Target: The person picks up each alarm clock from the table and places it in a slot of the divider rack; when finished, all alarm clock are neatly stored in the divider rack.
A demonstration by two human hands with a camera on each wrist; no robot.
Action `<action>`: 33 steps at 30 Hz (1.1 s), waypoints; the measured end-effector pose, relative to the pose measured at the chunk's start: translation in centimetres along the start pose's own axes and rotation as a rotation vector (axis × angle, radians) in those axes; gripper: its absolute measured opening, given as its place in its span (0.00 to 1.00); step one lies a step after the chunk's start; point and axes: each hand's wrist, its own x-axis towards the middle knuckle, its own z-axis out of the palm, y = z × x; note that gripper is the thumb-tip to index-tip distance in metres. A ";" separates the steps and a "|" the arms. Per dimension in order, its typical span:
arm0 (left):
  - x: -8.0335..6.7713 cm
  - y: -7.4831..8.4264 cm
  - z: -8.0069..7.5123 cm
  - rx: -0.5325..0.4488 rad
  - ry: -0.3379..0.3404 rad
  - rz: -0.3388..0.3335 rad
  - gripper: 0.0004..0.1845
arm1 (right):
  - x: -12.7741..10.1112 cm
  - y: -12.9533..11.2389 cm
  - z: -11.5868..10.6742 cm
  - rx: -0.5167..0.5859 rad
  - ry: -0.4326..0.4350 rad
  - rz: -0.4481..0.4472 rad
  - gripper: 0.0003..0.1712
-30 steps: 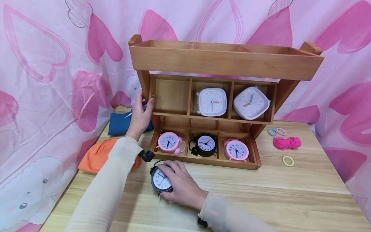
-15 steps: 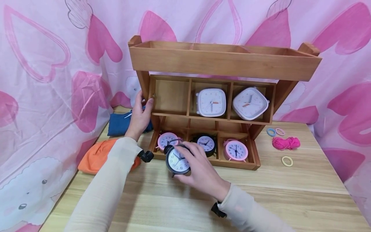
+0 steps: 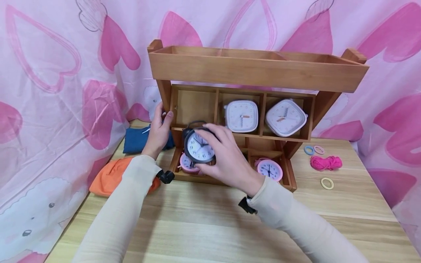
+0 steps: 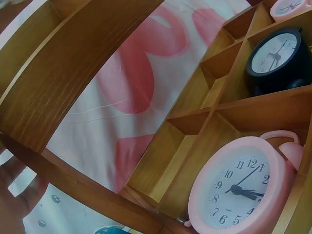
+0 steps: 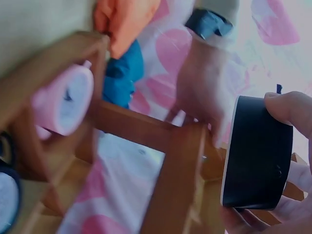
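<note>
A black alarm clock [image 3: 199, 145] is held by my right hand [image 3: 227, 157], thumb below and fingers over its top. It is raised in front of the wooden shelf rack [image 3: 256, 73], below the middle tier's left compartment [image 3: 194, 106], which holds nothing. In the right wrist view the black alarm clock [image 5: 258, 151] shows its dark side between thumb and fingers. My left hand [image 3: 159, 131] grips the rack's left upright. Two white alarm clocks [image 3: 242, 116] stand in the middle tier. Below, a pink alarm clock [image 3: 188, 162] is partly covered by the raised one.
In the bottom tier are a second black clock [image 4: 275, 61], hidden from the head view, and another pink clock [image 3: 269, 170]. Orange cloth [image 3: 110, 177] and blue cloth [image 3: 135, 140] lie left. Pink yarn [image 3: 325, 162] and small rings [image 3: 327, 183] lie right.
My right hand has lifted the black alarm clock off the table and carried it up and slightly right, to the rack's front. The left hand stays on the upright.
</note>
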 end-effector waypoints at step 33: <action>-1.2 3.1 -0.3 0.016 -0.030 -0.010 0.30 | 10.2 2.6 1.7 -0.350 -0.151 0.092 0.45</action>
